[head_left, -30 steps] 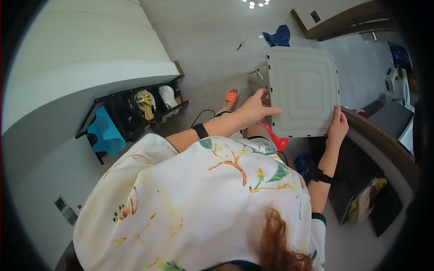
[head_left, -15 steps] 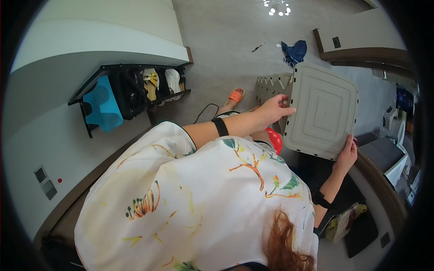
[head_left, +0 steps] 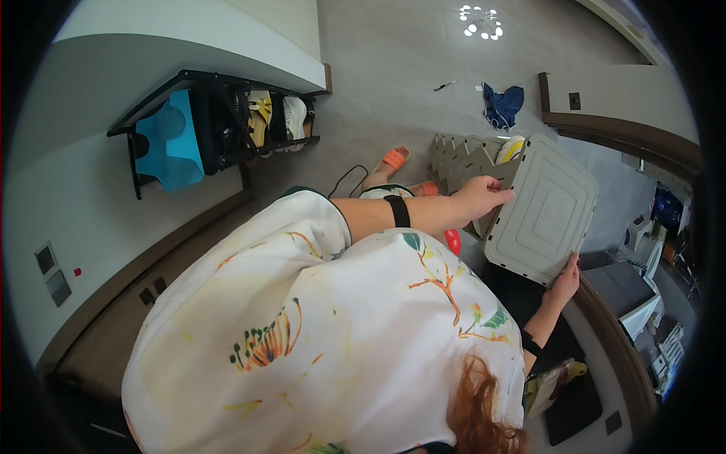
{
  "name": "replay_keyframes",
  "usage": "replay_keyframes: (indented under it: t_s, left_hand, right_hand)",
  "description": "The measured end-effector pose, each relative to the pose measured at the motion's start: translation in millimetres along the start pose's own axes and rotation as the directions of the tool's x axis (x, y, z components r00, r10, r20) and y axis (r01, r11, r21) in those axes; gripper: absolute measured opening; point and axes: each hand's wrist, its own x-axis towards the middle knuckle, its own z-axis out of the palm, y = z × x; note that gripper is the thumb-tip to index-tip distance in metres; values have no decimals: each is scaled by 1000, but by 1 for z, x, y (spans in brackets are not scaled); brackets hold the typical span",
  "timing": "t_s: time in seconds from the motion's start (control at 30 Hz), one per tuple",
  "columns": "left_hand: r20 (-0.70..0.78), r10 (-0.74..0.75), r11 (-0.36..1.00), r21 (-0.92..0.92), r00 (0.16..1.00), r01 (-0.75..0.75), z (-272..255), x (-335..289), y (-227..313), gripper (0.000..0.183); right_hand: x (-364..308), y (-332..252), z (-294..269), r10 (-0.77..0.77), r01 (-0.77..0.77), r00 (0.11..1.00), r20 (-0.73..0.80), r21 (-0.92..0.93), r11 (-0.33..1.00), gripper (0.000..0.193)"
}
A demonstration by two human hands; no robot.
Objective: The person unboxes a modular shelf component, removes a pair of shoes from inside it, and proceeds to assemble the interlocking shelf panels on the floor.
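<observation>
In front of me, the grey box (head_left: 458,166) shows more of its side as the grey panel (head_left: 550,208) tilts away, my right hand (head_left: 563,284) gripping its edge, my left hand (head_left: 484,197) perhaps pinching, I can't tell, exposing something yellow-and-white (head_left: 510,149).

Two hands (head_left: 563,286), two wristbands (head_left: 396,211), one crate (head_left: 458,157), one grey panel (head_left: 541,219); two orange sandals (head_left: 394,159)

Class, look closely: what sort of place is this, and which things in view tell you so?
Probably a home's entryway or hallway: a black shoe rack holds white shoes, the person wears orange slides, and brown trim edges the wall.
</observation>
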Motion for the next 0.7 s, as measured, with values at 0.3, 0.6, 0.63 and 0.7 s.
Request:
replay_keyframes:
  t_s: [0.3, 0.6, 0.63, 0.7]
  left_hand:
    - [-9, 77, 992, 105, 997, -75, 5, 7, 0, 37]
    - [170, 11, 993, 118, 985, -32, -5, 1, -4, 64]
    - [179, 26, 982, 179, 984, -58, -5, -2, 0, 68]
    - [192, 30, 966, 248, 981, -78, -3, -4, -1, 72]
  right_hand:
    - [5, 15, 4, -55, 55, 998, 8, 15, 998, 39]
    - [20, 11, 21, -230, 220, 972, -47, -158, 963, 43]
    - [22, 13, 23, -252, 241, 966, -61, -146, 959, 43]
    - [22, 16, 24, -292, 278, 953, -79, -156, 948, 44]
